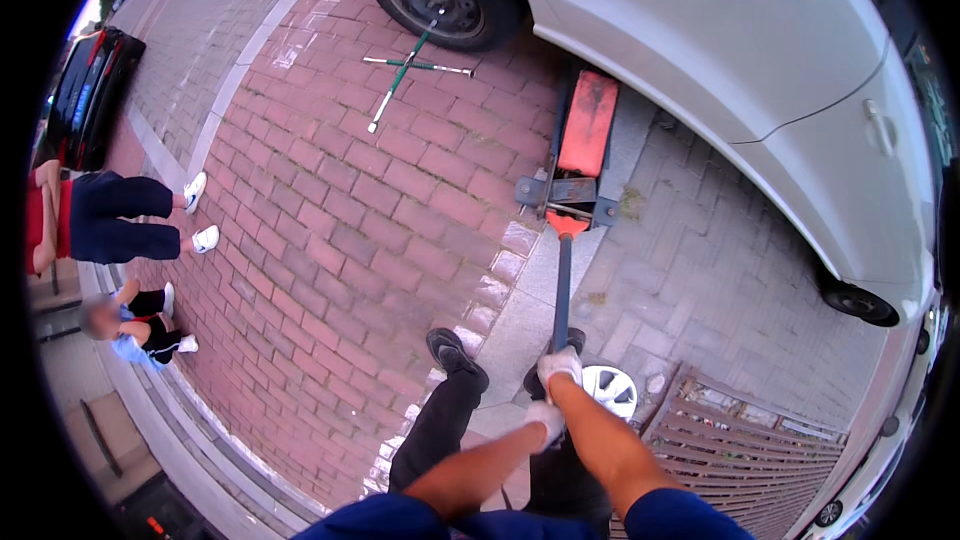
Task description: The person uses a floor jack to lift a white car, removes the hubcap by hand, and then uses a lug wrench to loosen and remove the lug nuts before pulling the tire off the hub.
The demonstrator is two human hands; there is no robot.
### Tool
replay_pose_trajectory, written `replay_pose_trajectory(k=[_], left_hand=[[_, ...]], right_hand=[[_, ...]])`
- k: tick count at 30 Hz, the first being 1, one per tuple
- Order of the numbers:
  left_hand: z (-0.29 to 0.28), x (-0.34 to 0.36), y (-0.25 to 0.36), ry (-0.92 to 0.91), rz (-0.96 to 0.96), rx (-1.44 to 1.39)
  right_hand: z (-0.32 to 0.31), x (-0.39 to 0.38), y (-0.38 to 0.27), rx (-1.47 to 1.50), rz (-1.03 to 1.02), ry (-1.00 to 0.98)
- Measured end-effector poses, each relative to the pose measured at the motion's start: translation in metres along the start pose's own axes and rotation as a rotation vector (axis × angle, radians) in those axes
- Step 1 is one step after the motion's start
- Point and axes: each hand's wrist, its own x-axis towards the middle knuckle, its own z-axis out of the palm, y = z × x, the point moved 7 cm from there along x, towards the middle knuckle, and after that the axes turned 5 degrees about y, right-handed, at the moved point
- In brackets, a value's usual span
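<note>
Grey and likely stiff, the jack handle [563, 290] extends ahead of our fingers; our left hand [546, 424] and right hand [560, 367] wrap its near end, where leverage seems best.

Red brick paving [330, 240] covers the middle of the ground outdoors, bordered by a pale stone strip [535, 285] — grey paving [690, 210] lies on its right. A light curb line [247, 52] curves along the upper left, near a dark parked car [100, 100]. Grey steps [210, 480] run lower left — a brown slatted panel [750, 450] lower right. Daylight is even.
</note>
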Motion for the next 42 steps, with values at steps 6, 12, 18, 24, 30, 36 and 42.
replay_pose_trajectory(k=[6,12,18,24,30,36,42], left_hand=[[0.016,0.175,-0.132,0.019,0.169,0.494],[0.009,0.348,-0.217,0.209,0.489,0.219],[0.023,0.227,-0.176,0.159,0.256,0.406],[-0.005,-0.046,0.032,0.09,-0.09,0.236],[0.005,0.081,-0.07,0.253,0.12,0.576],[0.01,0.236,-0.173,0.124,0.281,0.546],[-0.001,0.322,-0.187,0.101,0.355,0.561]], right_hand=[[0.139,0.078,0.06,0.075,-0.083,0.154],[0.242,0.17,0.062,0.277,-0.039,0.1],[0.153,0.091,0.062,0.13,-0.016,0.077],[-0.011,-0.002,0.004,0.126,-0.046,-0.114],[0.046,0.031,0.024,0.11,0.003,-0.029],[0.182,0.115,0.067,0.182,-0.029,0.077],[0.228,0.168,0.065,0.367,-0.055,0.105]])
